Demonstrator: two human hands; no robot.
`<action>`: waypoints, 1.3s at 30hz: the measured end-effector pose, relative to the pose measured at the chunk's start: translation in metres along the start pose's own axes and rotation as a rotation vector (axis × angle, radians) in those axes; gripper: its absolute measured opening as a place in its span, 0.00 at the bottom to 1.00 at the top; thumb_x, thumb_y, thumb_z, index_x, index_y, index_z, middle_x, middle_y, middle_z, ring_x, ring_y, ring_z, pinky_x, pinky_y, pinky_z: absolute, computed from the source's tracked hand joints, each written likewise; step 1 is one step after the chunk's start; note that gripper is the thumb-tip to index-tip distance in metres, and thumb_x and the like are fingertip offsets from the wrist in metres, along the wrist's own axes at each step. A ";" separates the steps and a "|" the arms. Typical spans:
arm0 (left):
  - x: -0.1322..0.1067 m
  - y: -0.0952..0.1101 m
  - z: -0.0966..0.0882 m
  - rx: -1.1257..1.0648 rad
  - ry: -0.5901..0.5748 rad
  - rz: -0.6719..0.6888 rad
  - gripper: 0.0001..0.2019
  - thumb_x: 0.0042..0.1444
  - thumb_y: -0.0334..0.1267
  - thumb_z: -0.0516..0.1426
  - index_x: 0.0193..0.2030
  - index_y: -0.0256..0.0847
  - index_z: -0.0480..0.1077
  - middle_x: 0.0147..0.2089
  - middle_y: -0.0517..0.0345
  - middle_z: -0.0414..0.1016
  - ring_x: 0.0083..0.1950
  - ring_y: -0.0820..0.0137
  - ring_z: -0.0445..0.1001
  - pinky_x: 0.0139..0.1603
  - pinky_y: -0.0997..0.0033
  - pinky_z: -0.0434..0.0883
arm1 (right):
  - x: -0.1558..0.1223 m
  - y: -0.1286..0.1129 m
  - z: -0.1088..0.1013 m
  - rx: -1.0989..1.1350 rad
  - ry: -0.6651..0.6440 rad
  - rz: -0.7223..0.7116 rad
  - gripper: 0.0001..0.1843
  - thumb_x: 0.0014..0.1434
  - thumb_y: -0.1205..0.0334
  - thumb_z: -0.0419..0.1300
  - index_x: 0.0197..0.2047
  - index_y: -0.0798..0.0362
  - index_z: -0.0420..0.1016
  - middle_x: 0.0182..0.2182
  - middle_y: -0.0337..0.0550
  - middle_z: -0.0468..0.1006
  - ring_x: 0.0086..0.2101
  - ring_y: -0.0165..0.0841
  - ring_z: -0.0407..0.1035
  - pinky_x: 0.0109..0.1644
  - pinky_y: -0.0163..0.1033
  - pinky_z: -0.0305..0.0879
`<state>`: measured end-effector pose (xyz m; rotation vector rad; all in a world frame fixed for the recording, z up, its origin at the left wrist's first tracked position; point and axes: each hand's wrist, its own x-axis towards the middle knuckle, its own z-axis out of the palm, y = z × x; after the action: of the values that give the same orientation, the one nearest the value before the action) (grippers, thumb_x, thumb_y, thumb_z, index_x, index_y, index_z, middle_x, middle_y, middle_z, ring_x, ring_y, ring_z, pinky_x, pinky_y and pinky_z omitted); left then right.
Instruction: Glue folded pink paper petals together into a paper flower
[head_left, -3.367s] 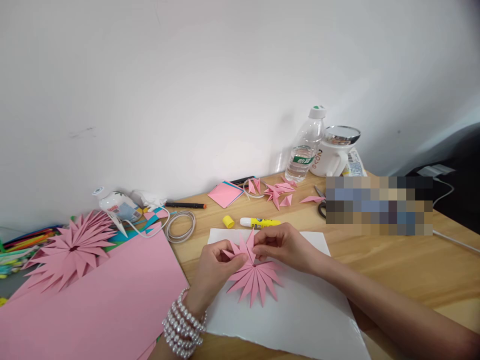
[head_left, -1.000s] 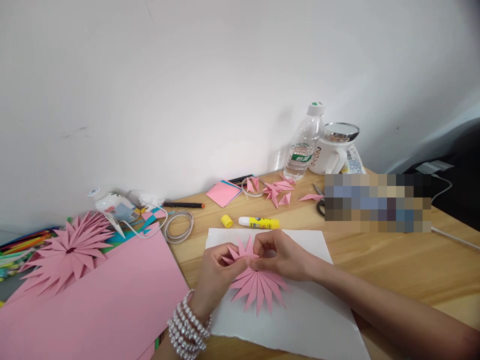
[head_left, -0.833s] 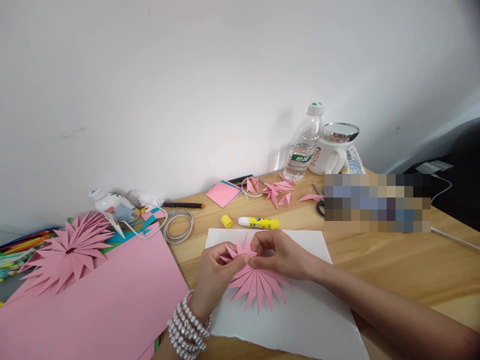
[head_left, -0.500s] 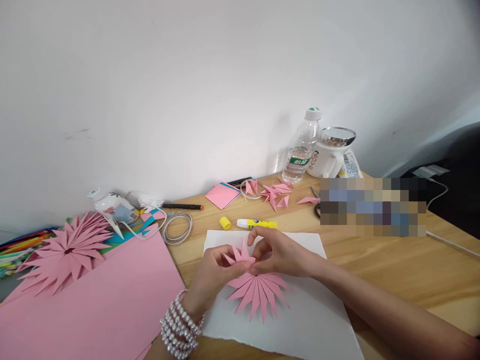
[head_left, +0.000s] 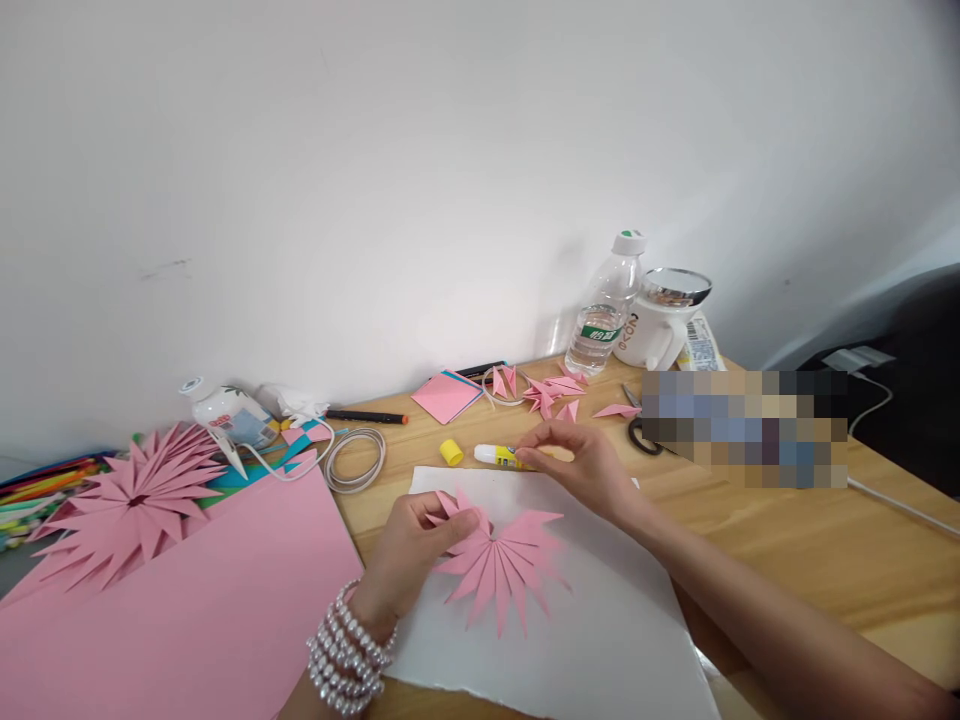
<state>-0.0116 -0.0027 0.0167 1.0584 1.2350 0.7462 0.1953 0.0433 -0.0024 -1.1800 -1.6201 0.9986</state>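
Observation:
My left hand (head_left: 409, 555), with a pearl bracelet on its wrist, pinches the left side of a pink folded-paper pinwheel (head_left: 504, 578). Its pointed blades fan out over a white board (head_left: 615, 630), with an opening at the upper right. My right hand (head_left: 589, 465) has its thumb and fingers closed around the right end of a yellow glue stick (head_left: 496, 456), which lies just past the board's far edge. The white end of the glue stick points left, towards a loose yellow cap (head_left: 451, 452).
Left, finished pink paper stars (head_left: 139, 500) lie on large pink sheets (head_left: 187, 620). Folded pink pieces (head_left: 551, 392), a coiled cable (head_left: 355, 460) and scissors (head_left: 643, 436) lie farther back. A water bottle (head_left: 604, 310) and white mug (head_left: 652, 325) stand near the wall.
My right hand has let go of the paper pinwheel and moved up and right to the glue stick. The left hand, still holding the pinwheel, has shifted slightly left.

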 end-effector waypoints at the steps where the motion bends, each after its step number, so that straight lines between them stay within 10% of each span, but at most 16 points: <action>1: 0.000 0.001 -0.001 0.002 0.013 -0.014 0.18 0.41 0.48 0.62 0.19 0.36 0.62 0.23 0.58 0.71 0.21 0.78 0.60 0.22 0.77 0.55 | 0.002 0.006 0.000 -0.112 0.044 -0.087 0.07 0.52 0.57 0.60 0.30 0.52 0.73 0.32 0.44 0.76 0.36 0.37 0.70 0.42 0.44 0.65; 7: 0.001 0.003 -0.002 -0.010 0.060 -0.012 0.19 0.41 0.48 0.63 0.19 0.36 0.61 0.23 0.59 0.70 0.22 0.78 0.60 0.20 0.79 0.54 | 0.005 0.033 0.004 -0.414 -0.099 -0.164 0.14 0.53 0.63 0.57 0.44 0.50 0.73 0.39 0.47 0.75 0.41 0.41 0.67 0.46 0.48 0.62; 17: 0.001 0.002 -0.002 -0.035 0.057 0.043 0.17 0.41 0.44 0.63 0.18 0.36 0.61 0.18 0.67 0.58 0.20 0.81 0.51 0.19 0.79 0.48 | 0.002 0.008 -0.013 0.279 -0.260 0.123 0.15 0.48 0.54 0.63 0.37 0.53 0.72 0.23 0.35 0.66 0.21 0.23 0.56 0.24 0.31 0.54; 39: 0.004 -0.002 -0.002 0.142 0.007 0.063 0.20 0.45 0.50 0.58 0.17 0.37 0.59 0.19 0.67 0.49 0.22 0.78 0.47 0.23 0.75 0.46 | -0.004 -0.001 -0.008 0.150 -0.394 -0.143 0.08 0.48 0.64 0.61 0.34 0.53 0.69 0.34 0.43 0.72 0.32 0.31 0.67 0.32 0.33 0.63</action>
<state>-0.0130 0.0007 0.0131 1.2165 1.2799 0.7184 0.2032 0.0398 -0.0003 -0.7866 -1.8651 1.2921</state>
